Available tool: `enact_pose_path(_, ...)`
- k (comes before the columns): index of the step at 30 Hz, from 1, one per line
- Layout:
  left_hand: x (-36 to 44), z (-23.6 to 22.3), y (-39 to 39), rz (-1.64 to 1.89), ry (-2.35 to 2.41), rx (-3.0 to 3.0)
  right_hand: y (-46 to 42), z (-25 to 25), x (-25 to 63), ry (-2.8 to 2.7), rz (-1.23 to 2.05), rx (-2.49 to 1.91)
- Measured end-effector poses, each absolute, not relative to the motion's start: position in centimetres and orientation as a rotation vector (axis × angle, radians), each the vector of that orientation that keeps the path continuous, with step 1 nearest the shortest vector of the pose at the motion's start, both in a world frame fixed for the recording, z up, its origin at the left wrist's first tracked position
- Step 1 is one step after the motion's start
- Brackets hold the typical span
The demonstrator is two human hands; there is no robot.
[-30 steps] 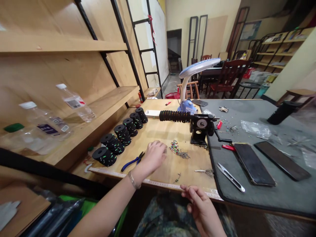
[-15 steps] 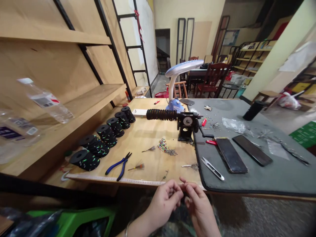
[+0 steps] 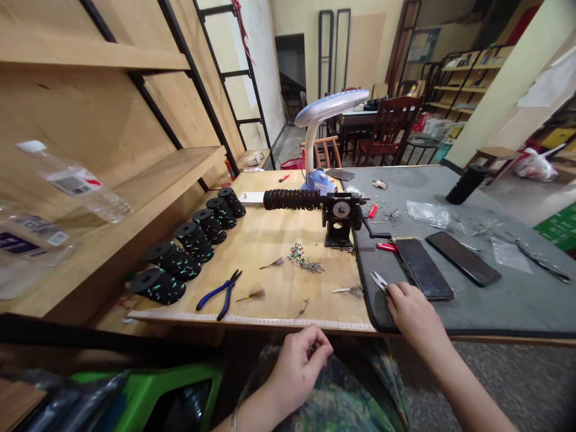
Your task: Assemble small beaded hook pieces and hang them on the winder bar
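Observation:
My right hand [image 3: 414,311] lies over the grey mat with its fingers closed on the rear of the thread snips [image 3: 378,280]; the blades point away to the left. In front of the table edge, my left hand [image 3: 300,363] is held in a pinch, thumb against curled fingers; anything between them is too small to make out. On the wood beyond it are a small metal piece with fine line [image 3: 302,308], a white-stemmed bundle of fine strands [image 3: 348,290], an orange-tipped one [image 3: 252,293] and blue-handled pliers [image 3: 219,294].
A black cranked winder [image 3: 339,219] carries a wrapped spool [image 3: 291,199]. Several black spools [image 3: 193,241] line the left side. Beads [image 3: 299,255] lie mid-table. Two phones [image 3: 423,268] rest on the mat [image 3: 472,315]. A desk lamp [image 3: 319,180] stands behind.
My right hand has left my left hand and moved right, onto the thread snips. My left hand stays in its pinch near the table edge. The camera view has shifted slightly.

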State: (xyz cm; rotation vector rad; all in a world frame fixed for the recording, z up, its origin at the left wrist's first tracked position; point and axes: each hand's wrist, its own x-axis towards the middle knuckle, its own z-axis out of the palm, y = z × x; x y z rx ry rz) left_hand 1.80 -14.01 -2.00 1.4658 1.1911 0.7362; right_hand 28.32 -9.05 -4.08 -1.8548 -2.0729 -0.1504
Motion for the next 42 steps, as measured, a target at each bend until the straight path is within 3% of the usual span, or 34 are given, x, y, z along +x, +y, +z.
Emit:
enact_pose_path(6, 1.7, -2.1, -14.1, 0.726, 1.207, 1.396, -8.9, -3.9, 28.8, -1.764, 0.091, -1.955)
enact_pose_path(12, 1.3, -2.7, -14.0, 0.757, 1.226, 1.551, -16.0, -3.9, 24.1, -0.949, 1.391, -1.477)
enact_pose_path(18, 1.1, -3.4, -14.3, 0.708, 1.202, 1.827, -20.6, -5.6, 18.4, -0.433, 1.935, -1.28)
enact_pose_path(24, 1.1, -3.7, -14.7, 0.686, 1.141, 2.047, -20.9, -6.7, 17.9, -0.334, 2.068, -1.177)
enact_pose_path(42, 1.6, -4.4, -15.4, 0.678, 0.995, 2.371, -20.9, -7.3, 17.6, -0.245, 1.99, -1.198)
